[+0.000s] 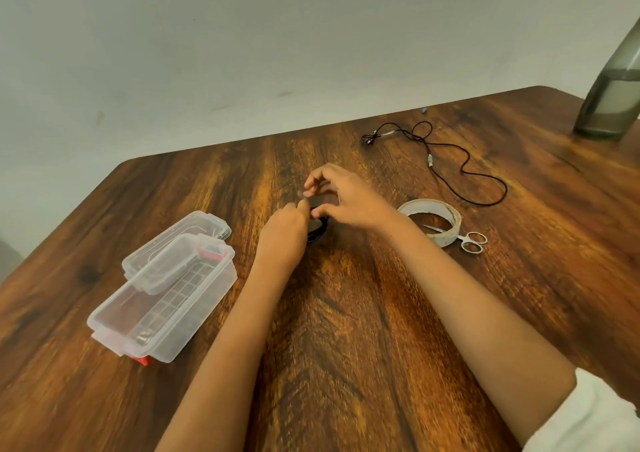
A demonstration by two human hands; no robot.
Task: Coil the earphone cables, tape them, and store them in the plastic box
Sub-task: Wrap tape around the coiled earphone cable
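At the table's middle my left hand point(287, 233) grips a coiled black earphone cable point(318, 232), mostly hidden behind its fingers. My right hand point(343, 199) meets it from the right and pinches a small clear piece of tape point(304, 192) at the top of the coil. A second black earphone cable point(446, 161) lies loose and uncoiled at the far right. The clear plastic box point(162, 313) stands open at the left, its lid point(173, 244) resting against its far end. A roll of tape point(433, 218) lies right of my hands.
Small silver scissors point(464, 240) lie partly inside the tape roll. A dark glass bottle point(613, 98) stands at the far right corner. A tiny blue bit point(424, 109) sits near the table's far edge. The wooden table point(346, 330) ends at a pale wall.
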